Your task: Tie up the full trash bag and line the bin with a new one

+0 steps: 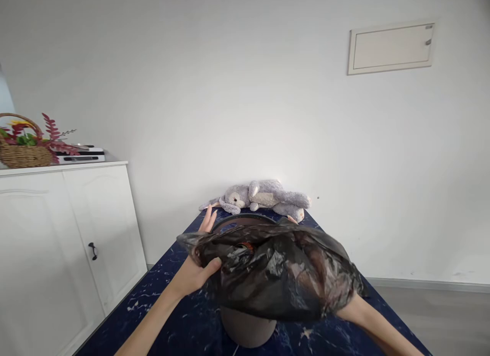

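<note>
We hold a black bag [275, 274] above a round bin [247, 333] that stands on the dark blue worktop [172, 315]. Our left hand [197, 271] grips the bag's near-left edge: the thumb presses the film from the front while the fingers stretch up behind it, beside the bin's far rim [237, 220]. Our right hand is hidden under the film. Only the forearm [371, 317] shows, running in from the lower right, so we cannot tell whether that hand is open or closed.

The bag is spread wide and crumpled, draped across the mouth of the bin and hanging over its right side. Its opening gapes towards the left. The bin's lower body shows bare beneath the bag, and a curve of the rim is uncovered at the far left.

By our reckoning the work stands partway. The bag is opened out and brought to the bin, but it neither hangs down inside nor wraps round the rim. The film lies loose, not drawn tight anywhere that we can see.

A grey plush toy [264, 195] lies at the far end of the worktop against the wall. A white cabinet [65, 233] stands to the left with a basket [23, 151] of flowers on it.
</note>
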Tool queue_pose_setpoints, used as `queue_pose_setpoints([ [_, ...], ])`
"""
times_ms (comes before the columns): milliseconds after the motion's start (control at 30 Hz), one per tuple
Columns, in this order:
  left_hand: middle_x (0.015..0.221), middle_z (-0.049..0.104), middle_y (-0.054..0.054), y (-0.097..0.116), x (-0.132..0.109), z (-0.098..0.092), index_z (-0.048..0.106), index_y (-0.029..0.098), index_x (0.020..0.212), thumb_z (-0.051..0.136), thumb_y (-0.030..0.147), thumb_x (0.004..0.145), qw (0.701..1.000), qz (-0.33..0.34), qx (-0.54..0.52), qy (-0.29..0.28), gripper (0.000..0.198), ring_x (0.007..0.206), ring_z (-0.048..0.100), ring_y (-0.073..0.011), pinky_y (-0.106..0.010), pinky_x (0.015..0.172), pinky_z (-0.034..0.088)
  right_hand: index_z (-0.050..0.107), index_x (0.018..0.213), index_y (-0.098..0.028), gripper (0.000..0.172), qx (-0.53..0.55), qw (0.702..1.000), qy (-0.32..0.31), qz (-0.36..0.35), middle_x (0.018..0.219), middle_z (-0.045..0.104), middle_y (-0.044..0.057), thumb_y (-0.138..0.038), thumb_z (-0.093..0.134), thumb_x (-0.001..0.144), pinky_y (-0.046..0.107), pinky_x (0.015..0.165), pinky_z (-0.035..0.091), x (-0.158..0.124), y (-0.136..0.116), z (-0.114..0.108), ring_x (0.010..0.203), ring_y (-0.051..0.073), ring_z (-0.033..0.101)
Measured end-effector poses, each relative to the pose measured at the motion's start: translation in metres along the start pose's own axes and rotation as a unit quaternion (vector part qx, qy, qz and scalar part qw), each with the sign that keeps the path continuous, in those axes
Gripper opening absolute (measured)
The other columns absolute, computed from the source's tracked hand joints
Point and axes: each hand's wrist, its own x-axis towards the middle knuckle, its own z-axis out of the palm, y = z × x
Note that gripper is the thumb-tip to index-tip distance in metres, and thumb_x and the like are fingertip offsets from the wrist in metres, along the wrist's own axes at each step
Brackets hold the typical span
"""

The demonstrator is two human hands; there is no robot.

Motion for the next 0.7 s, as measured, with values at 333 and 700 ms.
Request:
queue_pose_setpoints([
  [333,0.169,0.045,0.001,0.067,0.010,-0.024,0.053,0.042,0.157,0.042,0.058,0.111,0.997,-0.005,0.055,0.062,0.050,0.160,0.034,-0.0318,-0.048,0.132,0.025,0.074,0.121,-0.029,0.042,0.385,0.901,0.130,0.154,0.139,0.072,0.010,-0.059,0.076,0.092,0.050,0.109,0.057,0.051,-0.019,0.005,0.132,0.034,0.066],
  [700,0.067,0.040,0.005,0.062,0.001,-0.043,0.070,0.022,0.132,0.057,0.066,0.102,0.955,-0.181,-0.212,0.103,0.055,0.057,0.038,-0.0149,-0.028,0.056,0.039,0.065,0.074,-0.028,0.015,0.611,0.764,0.131,0.158,0.088,0.076,0.001,-0.026,0.072,0.087,0.044,0.105,0.063,0.072,0.000,-0.004,0.102,0.023,0.076],
])
